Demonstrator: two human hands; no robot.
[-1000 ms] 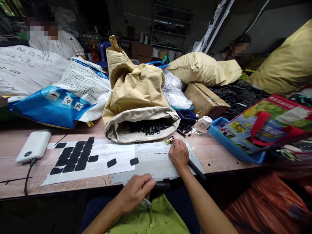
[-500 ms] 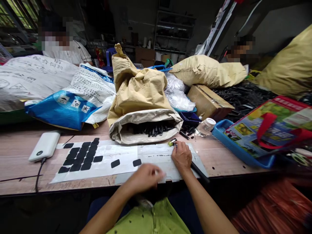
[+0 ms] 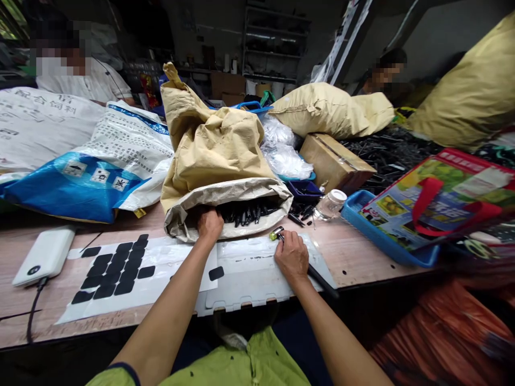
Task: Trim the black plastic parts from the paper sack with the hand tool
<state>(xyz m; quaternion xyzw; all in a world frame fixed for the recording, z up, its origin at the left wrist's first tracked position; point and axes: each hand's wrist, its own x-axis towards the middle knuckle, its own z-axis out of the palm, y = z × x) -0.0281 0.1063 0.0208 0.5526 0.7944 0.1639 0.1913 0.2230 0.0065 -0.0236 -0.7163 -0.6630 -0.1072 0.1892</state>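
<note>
My left hand (image 3: pixel 210 224) reaches into the open mouth of a tan sack (image 3: pixel 219 145); its fingers are hidden inside. Beside it in the sack lie several black pointed parts (image 3: pixel 251 212). My right hand (image 3: pixel 292 256) rests on the grey board (image 3: pixel 249 279), closed around a tool with a black handle (image 3: pixel 324 281) and a shiny yellowish-green head (image 3: pixel 276 233). On the white sheet (image 3: pixel 161 257) at the left are rows of black rounded patches (image 3: pixel 116 266). A single black patch (image 3: pixel 216 273) sits apart, near the board's left part.
A white power bank (image 3: pixel 45 256) with a cable lies at left. Blue-white sacks (image 3: pixel 76 177) stand behind it. At right are a clear jar (image 3: pixel 330 203), cardboard box (image 3: pixel 336 161) and blue basket (image 3: pixel 386 236) holding a colourful bag (image 3: pixel 438 198). Two people sit across the table.
My left hand has moved from above the board's front edge forward into the sack mouth. My right hand still holds the tool. The view has shifted to the right.
</note>
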